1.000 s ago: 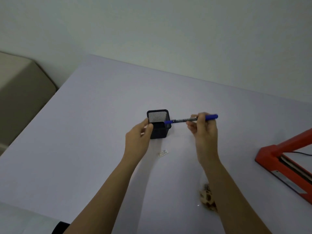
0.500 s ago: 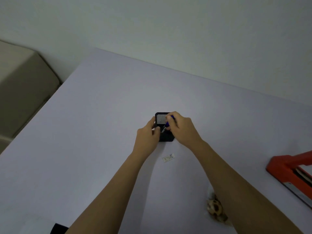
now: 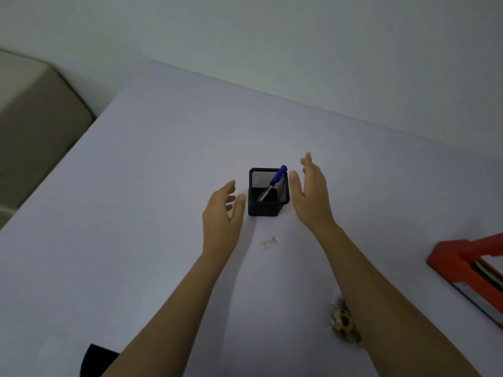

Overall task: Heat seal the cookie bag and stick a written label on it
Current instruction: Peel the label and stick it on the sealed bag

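The left hand [image 3: 221, 210] and right hand [image 3: 311, 191] hovered loose-fingered and empty either side of a mesh cup [image 3: 265, 206] holding a pen [image 3: 275, 180]. The label [image 3: 270, 242] lay near the cup, between the forearms, writing illegible; the cookie bag [image 3: 343, 322] was half hidden by the right forearm, the sealer [image 3: 462, 257] cut off.

1. Pale lavender flat tabletop [image 3: 136, 213], butted up against a plain white wall [image 3: 272, 36].
2. Black square wire-mesh pen cup [image 3: 264, 208], standing upright around the middle.
3. Beige padded block [image 3: 35, 118] off left, maybe a sofa arm.
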A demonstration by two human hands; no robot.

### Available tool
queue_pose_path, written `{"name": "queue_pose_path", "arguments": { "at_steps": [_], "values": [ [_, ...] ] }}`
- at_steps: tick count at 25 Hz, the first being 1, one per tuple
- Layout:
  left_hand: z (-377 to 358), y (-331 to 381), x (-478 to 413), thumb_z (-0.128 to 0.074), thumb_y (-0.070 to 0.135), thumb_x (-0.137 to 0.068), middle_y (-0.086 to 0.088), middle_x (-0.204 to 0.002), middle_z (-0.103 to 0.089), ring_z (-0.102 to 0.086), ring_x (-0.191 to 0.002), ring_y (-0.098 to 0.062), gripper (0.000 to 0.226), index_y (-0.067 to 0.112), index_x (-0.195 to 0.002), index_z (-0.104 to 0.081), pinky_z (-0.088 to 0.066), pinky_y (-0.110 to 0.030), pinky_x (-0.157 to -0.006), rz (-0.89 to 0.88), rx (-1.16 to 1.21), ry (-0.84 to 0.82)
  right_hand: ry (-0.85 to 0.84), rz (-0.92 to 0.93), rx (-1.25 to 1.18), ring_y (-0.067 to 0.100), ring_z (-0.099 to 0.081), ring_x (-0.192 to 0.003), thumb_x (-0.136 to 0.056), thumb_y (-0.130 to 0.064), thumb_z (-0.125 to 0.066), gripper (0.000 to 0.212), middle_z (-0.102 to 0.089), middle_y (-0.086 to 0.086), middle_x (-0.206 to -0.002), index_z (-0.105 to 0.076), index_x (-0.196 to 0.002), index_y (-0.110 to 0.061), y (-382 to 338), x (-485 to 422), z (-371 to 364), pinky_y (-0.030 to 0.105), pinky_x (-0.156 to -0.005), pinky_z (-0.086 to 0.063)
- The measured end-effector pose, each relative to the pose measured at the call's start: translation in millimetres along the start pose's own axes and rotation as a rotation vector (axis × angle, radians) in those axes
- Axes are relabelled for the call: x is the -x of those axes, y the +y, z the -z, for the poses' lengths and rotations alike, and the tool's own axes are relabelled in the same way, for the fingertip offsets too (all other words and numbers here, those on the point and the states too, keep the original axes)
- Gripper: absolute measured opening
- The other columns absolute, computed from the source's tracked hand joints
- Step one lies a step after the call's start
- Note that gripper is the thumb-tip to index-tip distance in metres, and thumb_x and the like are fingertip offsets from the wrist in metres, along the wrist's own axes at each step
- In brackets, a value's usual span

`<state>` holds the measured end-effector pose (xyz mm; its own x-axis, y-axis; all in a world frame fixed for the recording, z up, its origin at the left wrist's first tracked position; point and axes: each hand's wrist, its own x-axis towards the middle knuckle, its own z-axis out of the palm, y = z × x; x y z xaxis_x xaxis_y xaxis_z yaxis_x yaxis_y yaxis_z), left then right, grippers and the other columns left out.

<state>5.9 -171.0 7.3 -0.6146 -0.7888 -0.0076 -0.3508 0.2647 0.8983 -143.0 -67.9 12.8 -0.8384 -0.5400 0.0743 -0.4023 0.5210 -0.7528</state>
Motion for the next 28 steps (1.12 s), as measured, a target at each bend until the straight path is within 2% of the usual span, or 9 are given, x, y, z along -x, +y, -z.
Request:
{"name": "queue_pose_path", "arguments": {
  "at_steps": [1,3,5,8,12,16,19,22,28],
  "values": [
    [0.8,-9.4,9.7,-0.054,0.021,-0.093,0.003,-0.113,-0.056,-0.056,-0.094,-0.009,0.034,0.011,-0.126,-0.053,-0.042,-0.009,-0.075,0.001,-0.019,0.04,0.097,-0.064,-0.067,0.02,-0.046,-0.119,-0.097,-0.024,-0.04,0.048,-0.048,0.011,-0.132,-0.028,-0.141,-0.007,8.8,11.3,2.3,0.032,-0.1,-0.037],
    [-5.1,-32.2,28.3,-0.059,0.019,-0.09,-0.004,-0.106,-0.061,-0.059,-0.088,-0.014,0.026,0.009,-0.114,-0.062,-0.045,-0.015,-0.074,-0.009,-0.125,-0.028,0.167,-0.148,-0.045,0.022,-0.053,-0.107,-0.095,-0.014,-0.045,0.037,-0.053,0.011,-0.119,-0.043,-0.132,-0.006,31.1,41.4,0.8,0.033,-0.093,-0.044],
    [-18.7,-50.7,41.2,-0.064,0.02,-0.086,-0.008,-0.102,-0.062,-0.06,-0.088,-0.021,0.026,0.007,-0.109,-0.066,-0.048,-0.025,-0.077,-0.075,-0.258,-0.201,0.024,-0.092,0.045,0.027,-0.054,-0.103,-0.09,-0.006,-0.051,0.033,-0.054,0.013,-0.112,-0.053,-0.124,-0.007,53.1,71.8,-7.2,0.038,-0.092,-0.046],
    [-35.0,-62.6,46.1,-0.074,0.02,-0.077,-0.012,-0.091,-0.063,-0.059,-0.08,-0.027,0.03,0.004,-0.103,-0.07,-0.049,-0.029,-0.069,-0.256,-0.429,-0.297,-0.27,0.038,0.141,0.021,-0.049,-0.103,-0.088,-0.017,-0.059,0.039,-0.051,0.009,-0.113,-0.054,-0.126,-0.013,66.3,95.4,-17.3,0.03,-0.091,-0.043],
    [-38.0,-64.6,42.9,-0.054,0.031,-0.084,-0.01,-0.083,-0.065,-0.06,-0.069,-0.025,0.03,0.01,-0.091,-0.074,-0.052,-0.033,-0.055,-0.436,-0.518,-0.265,-0.313,0.124,0.267,0.02,-0.049,-0.102,-0.085,-0.03,-0.063,0.037,-0.052,0.007,-0.119,-0.061,-0.121,-0.019,66.2,92.3,-19.5,0.029,-0.086,-0.043],
    [-40.4,-63.0,40.1,-0.052,0.031,-0.084,-0.006,-0.081,-0.067,-0.06,-0.067,-0.024,0.03,0.014,-0.087,-0.076,-0.051,-0.034,-0.053,-0.409,-0.508,-0.285,-0.32,0.13,0.259,0.022,-0.05,-0.105,-0.085,-0.026,-0.064,0.025,-0.055,0.007,-0.116,-0.066,-0.107,-0.016,64.8,89.3,-19.6,0.035,-0.087,-0.045],
    [-40.4,-57.7,37.7,-0.063,0.022,-0.078,-0.005,-0.08,-0.066,-0.06,-0.066,-0.024,0.016,0.014,-0.085,-0.075,-0.051,-0.034,-0.05,-0.386,-0.501,-0.316,-0.294,0.142,0.276,0.024,-0.051,-0.105,-0.085,-0.025,-0.063,0.03,-0.057,0.008,-0.114,-0.064,-0.112,-0.013,65.4,90.7,-19.3,0.035,-0.086,-0.045],
    [-38.9,-53.9,33.2,-0.073,0.014,-0.074,-0.006,-0.079,-0.066,-0.06,-0.065,-0.026,0.01,0.013,-0.084,-0.075,-0.049,-0.032,-0.049,-0.394,-0.51,-0.357,-0.261,0.156,0.254,0.024,-0.053,-0.099,-0.085,-0.019,-0.064,0.025,-0.06,0.01,-0.106,-0.067,-0.108,-0.01,64.5,92.6,-19.2,0.031,-0.084,-0.045],
    [-38.8,-56.0,30.8,-0.074,0.012,-0.075,-0.012,-0.082,-0.064,-0.059,-0.069,-0.03,0.015,0.005,-0.089,-0.072,-0.052,-0.035,-0.057,-0.404,-0.501,-0.338,-0.225,0.158,0.252,0.025,-0.056,-0.09,-0.084,-0.012,-0.065,0.022,-0.062,0.011,-0.097,-0.067,-0.104,-0.004,64.2,95.6,-22.0,0.019,-0.079,-0.037]
  ]
}}
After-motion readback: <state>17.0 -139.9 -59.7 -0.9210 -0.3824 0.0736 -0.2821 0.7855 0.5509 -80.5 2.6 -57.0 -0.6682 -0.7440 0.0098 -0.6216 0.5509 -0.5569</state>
